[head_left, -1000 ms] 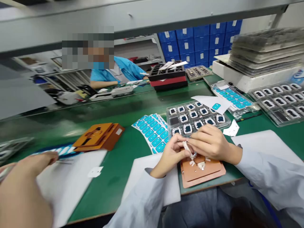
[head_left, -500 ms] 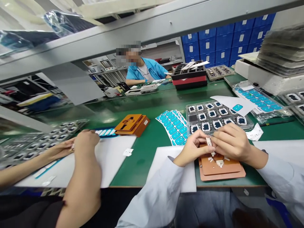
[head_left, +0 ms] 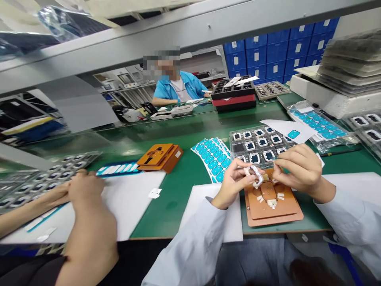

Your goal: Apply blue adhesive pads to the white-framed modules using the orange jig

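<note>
My left hand pinches a small white plastic frame by its side, tilted up so its opening shows. Apart from it, to the right, my right hand is closed with thumb and fingertips together; a small bluish bit shows at the tips, too small to name. Below both hands lies an orange-brown fixture plate with a raised middle and several white pieces around it. Behind my hands, a clear tray holds several white frames with dark centres. Sheets of blue stickers lie left of the tray.
A neighbour's arms work at the left beside an orange block fixture. A person in blue sits across the bench. White foam sheets lie nearby. A grey shelf beam crosses overhead. Stacked trays stand at right.
My hands have moved apart; they were together over the fixture plate. The white frame has turned in my left hand so its opening faces me. The whole view has shifted slightly.
</note>
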The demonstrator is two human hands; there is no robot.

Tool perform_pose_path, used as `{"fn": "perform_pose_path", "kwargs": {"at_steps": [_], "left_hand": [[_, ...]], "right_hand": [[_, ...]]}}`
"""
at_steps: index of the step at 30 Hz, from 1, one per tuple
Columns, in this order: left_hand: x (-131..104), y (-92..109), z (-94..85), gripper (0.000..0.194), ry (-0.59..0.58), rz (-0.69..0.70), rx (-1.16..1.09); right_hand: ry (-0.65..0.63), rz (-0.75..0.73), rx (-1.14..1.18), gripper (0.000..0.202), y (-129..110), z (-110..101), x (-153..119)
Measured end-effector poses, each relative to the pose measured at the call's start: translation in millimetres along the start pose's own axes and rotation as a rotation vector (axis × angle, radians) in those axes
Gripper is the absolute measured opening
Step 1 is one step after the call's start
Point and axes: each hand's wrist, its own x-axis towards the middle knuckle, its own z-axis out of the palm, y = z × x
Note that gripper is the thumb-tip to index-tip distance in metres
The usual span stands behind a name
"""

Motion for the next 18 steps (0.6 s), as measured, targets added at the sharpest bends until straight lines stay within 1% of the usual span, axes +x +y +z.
{"fn": "perform_pose_path", "kwargs": {"at_steps": [2, 6, 12, 18], "left_hand": [[-1, 0, -3.2, 0.048, 0.010, 0.049, 0.003], [-2, -1, -8.6, 0.047, -0.030, 0.070, 0.042], [-3, -3, -10.8, 0.043, -0.071, 0.116, 0.085], [-3, -2, -11.4, 0.038, -0.095, 0.147, 0.070]], "right_hand": [[0.037, 0.030, -0.005, 0.021, 3, -1, -1], [0.083, 0.102, -0.024, 0.020, 8, -2, -2], [0.121, 0.121, -0.062, 0.018, 14, -9, -2], [0.153, 0.182, -0.092, 0.016, 20, -16, -2]]}}
